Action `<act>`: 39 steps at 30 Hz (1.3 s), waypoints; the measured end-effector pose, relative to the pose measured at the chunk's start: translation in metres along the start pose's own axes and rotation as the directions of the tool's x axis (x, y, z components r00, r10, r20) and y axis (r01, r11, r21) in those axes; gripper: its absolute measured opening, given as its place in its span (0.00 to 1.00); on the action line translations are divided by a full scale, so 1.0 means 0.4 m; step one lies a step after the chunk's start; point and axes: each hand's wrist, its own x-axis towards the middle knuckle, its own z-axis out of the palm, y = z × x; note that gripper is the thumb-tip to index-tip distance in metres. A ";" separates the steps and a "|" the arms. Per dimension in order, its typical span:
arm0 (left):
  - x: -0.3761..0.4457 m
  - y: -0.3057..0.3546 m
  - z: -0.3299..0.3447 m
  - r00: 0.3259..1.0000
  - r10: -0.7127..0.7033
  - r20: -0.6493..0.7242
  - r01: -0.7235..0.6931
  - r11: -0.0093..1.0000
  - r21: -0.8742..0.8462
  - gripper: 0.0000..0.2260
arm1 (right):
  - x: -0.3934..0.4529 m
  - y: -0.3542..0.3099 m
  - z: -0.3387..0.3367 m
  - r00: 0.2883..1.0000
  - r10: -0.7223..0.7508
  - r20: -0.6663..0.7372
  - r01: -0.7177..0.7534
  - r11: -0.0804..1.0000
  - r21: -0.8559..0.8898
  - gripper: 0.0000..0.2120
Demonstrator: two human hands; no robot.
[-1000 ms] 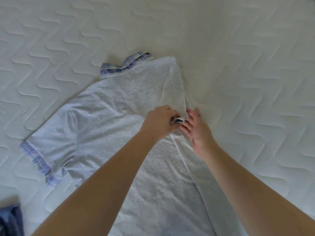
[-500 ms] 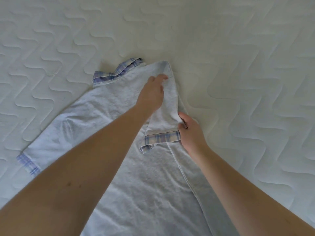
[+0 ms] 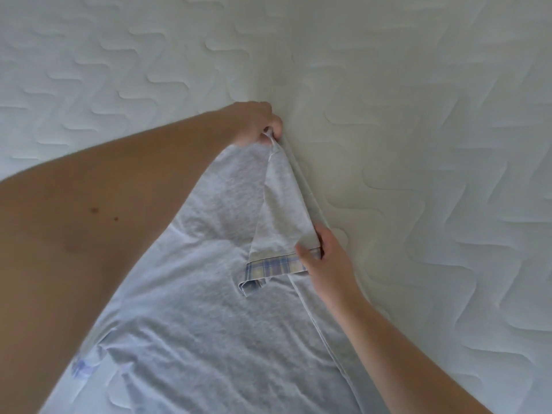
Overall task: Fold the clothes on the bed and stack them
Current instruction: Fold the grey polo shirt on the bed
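A light grey polo shirt [image 3: 191, 324] lies spread flat on the white quilted mattress [image 3: 433, 144]. Its right sleeve [image 3: 283, 210] is folded inward over the body, with the blue plaid cuff [image 3: 268, 268] showing. My left hand [image 3: 257, 124] pinches the shirt's shoulder corner at the far end of the fold. My right hand [image 3: 325, 258] pinches the sleeve at the cuff's right end, on the folded side edge. My left forearm covers the collar and the shirt's left side.
The mattress stretches bare to the right of the shirt and beyond it. A faint blue plaid patch [image 3: 83, 369] of the other sleeve peeks out under my left arm at the lower left.
My left hand has slid from the middle of the folded sleeve up to the shoulder corner and now pinches it. My right hand keeps its hold at the cuff. The camera has come closer.
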 end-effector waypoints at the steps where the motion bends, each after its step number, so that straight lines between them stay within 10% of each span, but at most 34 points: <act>1: 0.004 -0.006 -0.006 1.000 0.002 0.015 -0.002 1.000 0.015 0.07 | -0.003 0.005 0.003 1.000 0.020 -0.010 -0.020 1.000 0.012 0.08; 18: 0.046 -0.034 0.017 0.999 0.033 -0.031 -0.037 0.994 -0.107 0.06 | -0.006 0.061 -0.003 0.934 0.357 -0.026 -0.354 0.932 0.081 0.11; 32: 0.036 0.089 0.000 0.989 -0.136 -0.063 0.149 0.914 0.378 0.05 | -0.028 0.113 -0.052 0.957 0.289 0.000 -0.286 0.947 0.149 0.18; 39: -0.101 0.176 0.111 0.784 -0.399 -0.475 0.202 0.888 -0.413 0.10 | -0.024 0.121 -0.042 0.964 0.261 -0.061 -0.254 0.963 0.092 0.20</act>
